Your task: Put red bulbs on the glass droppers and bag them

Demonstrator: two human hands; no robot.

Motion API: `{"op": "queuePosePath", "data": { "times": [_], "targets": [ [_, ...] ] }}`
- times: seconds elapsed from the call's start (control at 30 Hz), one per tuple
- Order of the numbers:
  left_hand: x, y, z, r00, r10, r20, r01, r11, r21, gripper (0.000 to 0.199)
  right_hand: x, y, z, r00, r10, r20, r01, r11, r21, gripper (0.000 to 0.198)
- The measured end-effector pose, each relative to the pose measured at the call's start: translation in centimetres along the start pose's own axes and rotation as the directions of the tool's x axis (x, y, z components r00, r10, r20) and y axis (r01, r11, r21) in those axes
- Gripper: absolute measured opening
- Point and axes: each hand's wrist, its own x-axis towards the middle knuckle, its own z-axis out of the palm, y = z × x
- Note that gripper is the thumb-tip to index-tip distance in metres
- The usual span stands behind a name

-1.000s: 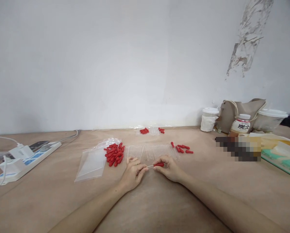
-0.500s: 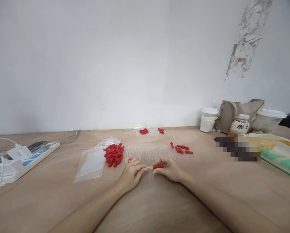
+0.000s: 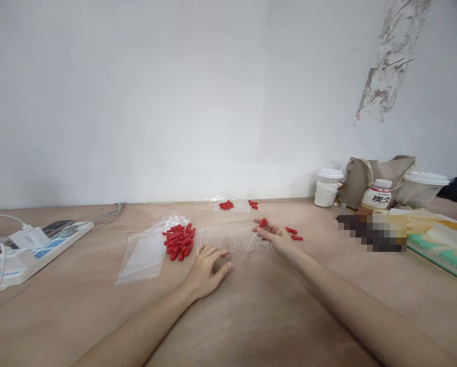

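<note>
My right hand (image 3: 276, 237) is over the right end of the glass tubes, with a dropper in its fingers. The dropper's red rubber bulb (image 3: 263, 223) points up and away, and its clear tube slants down to the left. My left hand (image 3: 209, 267) rests on the table with fingers apart and nothing in them. Two groups of clear glass tubes (image 3: 210, 238) lie side by side just beyond it. A pile of red rubber bulbs (image 3: 179, 242) lies to their left. A few red-bulbed pieces (image 3: 296, 238) lie right of my right hand, partly covered by it.
Flat plastic bags (image 3: 142, 257) lie left of the pile. More red bulbs (image 3: 226, 205) and tubes are by the wall. At left is a power strip (image 3: 48, 252); at right stand a lidded cup (image 3: 328, 188), a bottle (image 3: 376, 198) and a bag (image 3: 391, 171).
My right hand has moved away from the left and forward, carrying the dropper to the tubes. The left hand has let go of the glass tube and its fingers have opened.
</note>
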Motion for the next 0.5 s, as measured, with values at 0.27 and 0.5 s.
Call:
{"op": "queuePosePath", "data": {
  "times": [0.27,0.5],
  "targets": [
    [0.0,-0.1,0.4,0.998,0.032,0.057,-0.034,0.999,0.041,0.017,5.3,1.3,-6.5,0.905,0.105,-0.413,-0.34,0.762,-0.552,0.047],
    [0.0,-0.2,0.4,0.994,0.025,0.102,-0.029,0.999,0.033,0.014,6.9,3.6,-6.0,0.881,0.097,-0.462,-0.427,0.582,-0.692,0.054]
  ]
}}
